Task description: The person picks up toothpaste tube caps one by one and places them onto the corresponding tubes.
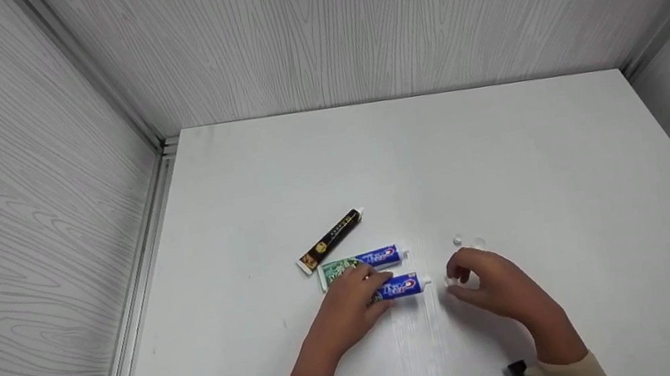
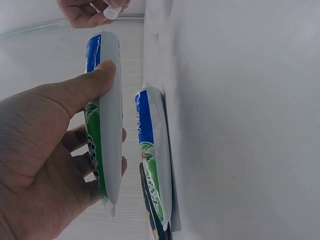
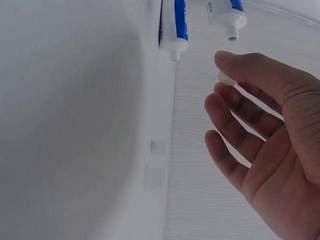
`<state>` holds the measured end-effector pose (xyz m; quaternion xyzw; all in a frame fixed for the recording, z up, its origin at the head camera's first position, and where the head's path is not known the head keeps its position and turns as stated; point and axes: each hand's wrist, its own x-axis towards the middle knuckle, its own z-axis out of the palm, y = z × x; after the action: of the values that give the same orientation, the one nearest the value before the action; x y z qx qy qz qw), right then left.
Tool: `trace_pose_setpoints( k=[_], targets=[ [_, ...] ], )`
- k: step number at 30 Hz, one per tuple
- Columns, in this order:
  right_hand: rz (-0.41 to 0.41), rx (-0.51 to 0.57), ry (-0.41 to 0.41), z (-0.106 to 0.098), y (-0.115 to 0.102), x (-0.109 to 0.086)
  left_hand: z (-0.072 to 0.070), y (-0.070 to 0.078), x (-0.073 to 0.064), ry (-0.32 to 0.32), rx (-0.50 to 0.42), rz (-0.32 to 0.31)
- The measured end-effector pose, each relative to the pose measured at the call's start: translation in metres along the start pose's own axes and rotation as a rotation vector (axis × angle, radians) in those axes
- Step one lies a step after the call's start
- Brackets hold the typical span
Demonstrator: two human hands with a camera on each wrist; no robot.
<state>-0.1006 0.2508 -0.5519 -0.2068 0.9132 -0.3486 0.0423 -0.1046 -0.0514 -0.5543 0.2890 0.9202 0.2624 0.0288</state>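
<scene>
Above table, your left hand grips uncapped tube; your right hand pinches cap near nozzle. Step looks like capping or uncapping; next likely calls for steady tube.

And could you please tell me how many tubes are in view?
3: a blue-and-green tube in the left hand, a similar tube on the table just beyond it, and a black tube farthest back.
</scene>
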Motion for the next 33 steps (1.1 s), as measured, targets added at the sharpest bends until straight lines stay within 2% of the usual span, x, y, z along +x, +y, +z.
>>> trace_pose_setpoints(
  k=[11, 22, 29, 33],
  targets=[
    [-0.004, -0.004, -0.009, 0.0041, -0.0042, 0.0017, 0.0027, 0.0034, 0.003, -0.014, 0.014, 0.007],
    [-0.045, -0.018, 0.01, 0.0089, -0.0069, 0.0007, 0.0025, 0.0056, 0.0026, 0.038, 0.039, 0.073],
    [-0.08, -0.022, 0.059, 0.0065, -0.0017, 0.0006, 0.005, 0.0051, 0.003, 0.033, 0.036, 0.071],
    [-0.079, -0.012, 0.054, 0.0062, -0.002, 0.0018, 0.0064, 0.0058, 0.0035, 0.025, 0.028, 0.07]
  ],
)
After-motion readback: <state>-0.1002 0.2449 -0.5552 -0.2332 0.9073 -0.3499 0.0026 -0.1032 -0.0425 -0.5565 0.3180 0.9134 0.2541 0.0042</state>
